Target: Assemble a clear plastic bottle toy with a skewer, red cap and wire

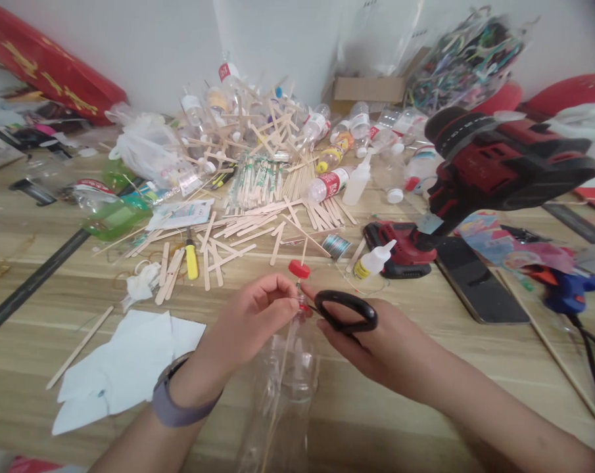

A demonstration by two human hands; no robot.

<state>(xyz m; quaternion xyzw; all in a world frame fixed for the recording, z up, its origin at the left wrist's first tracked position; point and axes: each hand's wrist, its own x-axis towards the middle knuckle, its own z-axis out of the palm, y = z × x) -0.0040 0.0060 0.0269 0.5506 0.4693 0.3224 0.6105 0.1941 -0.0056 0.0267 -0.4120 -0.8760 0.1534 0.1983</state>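
Note:
A clear plastic bottle (300, 374) stands near the table's front edge, with a thin wooden stick running down through it. Above its neck a red cap (299, 268) sits on the stick, raised off the mouth. My left hand (250, 312), wearing a watch, pinches thumb and forefinger together beside the neck; what lies between the fingertips is too small to make out. Black-handled scissors (371, 317) are in my right hand (396, 345), their blades pointing at the neck and partly hidden by the fingers.
Behind my hands lie loose craft sticks (242, 226), a thread spool (336, 246), a glue bottle (373, 261) and a yellow screwdriver (192, 259). On the right stand a red cordless drill (499, 164) and a phone (479, 282). White paper (119, 368) lies left; several bottles crowd the back.

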